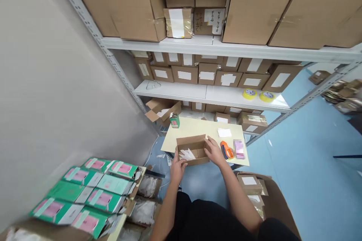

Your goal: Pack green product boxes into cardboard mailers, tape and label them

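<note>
An open cardboard box [195, 161] sits between my hands at the table's front edge, its back flap standing up. Something white and crumpled [186, 154], perhaps paper or thin plastic, lies in its left part. My left hand [177, 168] grips the box's left front corner. On the opposite end, my right hand [214, 152] has its fingers over the right wall. Just right of that hand are an orange and dark blue tape dispenser [227, 150] and a pink-purple packet [239, 149]. Behind them lies a small white stack of paper [224, 132].
A green box [174, 120] stands at the back left of the pale table [169, 139]. Shelves full of cartons rise behind, with two yellow tape rolls [267, 96] on one shelf [181, 89]. Green-and-pink boxes [97, 182] cover a surface at left; a large carton [278, 199] stands at right.
</note>
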Tool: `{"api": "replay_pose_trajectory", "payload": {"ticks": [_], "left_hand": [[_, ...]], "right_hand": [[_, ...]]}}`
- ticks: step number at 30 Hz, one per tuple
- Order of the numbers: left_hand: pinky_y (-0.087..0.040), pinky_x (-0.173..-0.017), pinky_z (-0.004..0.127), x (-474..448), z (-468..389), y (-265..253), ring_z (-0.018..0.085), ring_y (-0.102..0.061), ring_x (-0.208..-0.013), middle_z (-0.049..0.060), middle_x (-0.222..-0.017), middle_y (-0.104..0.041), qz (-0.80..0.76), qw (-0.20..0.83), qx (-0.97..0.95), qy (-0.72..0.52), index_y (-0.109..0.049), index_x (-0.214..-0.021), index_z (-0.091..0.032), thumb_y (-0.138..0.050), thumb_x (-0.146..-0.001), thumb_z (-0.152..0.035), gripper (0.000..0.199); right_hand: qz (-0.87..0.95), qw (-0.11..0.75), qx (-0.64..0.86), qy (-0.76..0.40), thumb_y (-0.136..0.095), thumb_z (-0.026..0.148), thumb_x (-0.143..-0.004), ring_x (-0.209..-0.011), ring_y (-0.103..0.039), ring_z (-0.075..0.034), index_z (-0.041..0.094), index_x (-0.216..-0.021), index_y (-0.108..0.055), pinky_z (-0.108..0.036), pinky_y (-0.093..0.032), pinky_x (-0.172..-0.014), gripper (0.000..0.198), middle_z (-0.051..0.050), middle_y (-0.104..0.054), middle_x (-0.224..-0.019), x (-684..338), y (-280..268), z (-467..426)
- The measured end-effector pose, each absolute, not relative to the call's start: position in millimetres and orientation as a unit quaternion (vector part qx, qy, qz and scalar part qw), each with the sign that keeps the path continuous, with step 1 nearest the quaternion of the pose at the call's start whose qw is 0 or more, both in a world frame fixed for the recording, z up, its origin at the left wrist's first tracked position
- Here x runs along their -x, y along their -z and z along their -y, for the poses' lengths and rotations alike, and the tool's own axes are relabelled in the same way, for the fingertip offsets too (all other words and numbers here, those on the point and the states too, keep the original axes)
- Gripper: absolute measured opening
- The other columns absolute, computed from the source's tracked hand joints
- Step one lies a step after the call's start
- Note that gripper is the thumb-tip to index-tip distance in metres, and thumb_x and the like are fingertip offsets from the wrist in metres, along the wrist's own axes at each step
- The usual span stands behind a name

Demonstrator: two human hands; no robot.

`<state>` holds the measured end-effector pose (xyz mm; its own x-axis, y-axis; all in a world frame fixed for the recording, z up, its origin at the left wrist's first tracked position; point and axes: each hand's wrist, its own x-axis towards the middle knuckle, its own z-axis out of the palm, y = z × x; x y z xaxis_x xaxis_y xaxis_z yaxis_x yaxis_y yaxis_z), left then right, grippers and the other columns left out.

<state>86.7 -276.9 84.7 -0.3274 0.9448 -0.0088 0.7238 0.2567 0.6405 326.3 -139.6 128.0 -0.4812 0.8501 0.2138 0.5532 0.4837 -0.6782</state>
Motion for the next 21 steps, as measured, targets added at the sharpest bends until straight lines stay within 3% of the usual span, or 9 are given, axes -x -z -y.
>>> {"api": "replay_pose_trajectory", "payload": {"ticks": [7,12,16,21], "left_hand": [[-0.045,-0.117,0.045,-46,161,-56,0.032,-0.052,-0.143,0.008,-0.171,-0.033,-0.703,0.254,-0.625,-0.228,-0.082,-0.095,-0.022,-0.072,-0.081,-0.015,0.018],[-0.041,-0.118,0.052,-22,97,-47,0.037,-0.032,-0.156,0.012,-0.170,-0.033,-0.692,0.258,-0.659,-0.142,-0.080,-0.103,-0.018,-0.071,-0.080,-0.015,0.024],[-0.044,-0.115,0.050,-1,76,-41,0.035,-0.041,-0.150,0.013,-0.164,-0.043,-0.679,0.287,-0.664,-0.126,-0.076,-0.116,-0.020,-0.074,-0.079,-0.021,0.036],[-0.045,-0.114,0.041,46,57,-50,0.027,-0.056,-0.135,0.012,-0.140,-0.064,-0.699,0.269,-0.614,-0.248,-0.069,-0.132,-0.022,-0.061,-0.093,-0.027,0.040]], "right_hand": [[0.779,0.229,0.535,-0.233,-0.061,0.025,-0.092,-0.154,-0.036,-0.031,0.029,-0.158,-0.046,-0.054,-0.038,-0.123,0.067,-0.013,-0.038,-0.166,-313,-132,83],[0.760,0.193,0.572,-0.239,-0.067,0.027,-0.090,-0.157,-0.030,-0.034,0.029,-0.161,-0.040,-0.056,-0.035,-0.123,0.076,-0.013,-0.028,-0.171,-271,-139,46],[0.743,0.196,0.583,-0.263,-0.069,0.026,-0.088,-0.156,-0.033,-0.033,0.030,-0.161,-0.040,-0.054,-0.035,-0.124,0.079,-0.012,-0.027,-0.172,-233,-134,23],[0.720,0.221,0.564,-0.340,-0.069,0.031,-0.088,-0.150,-0.044,-0.030,0.029,-0.159,-0.044,-0.052,-0.036,-0.124,0.075,-0.012,-0.038,-0.167,-172,-114,-9]]}}
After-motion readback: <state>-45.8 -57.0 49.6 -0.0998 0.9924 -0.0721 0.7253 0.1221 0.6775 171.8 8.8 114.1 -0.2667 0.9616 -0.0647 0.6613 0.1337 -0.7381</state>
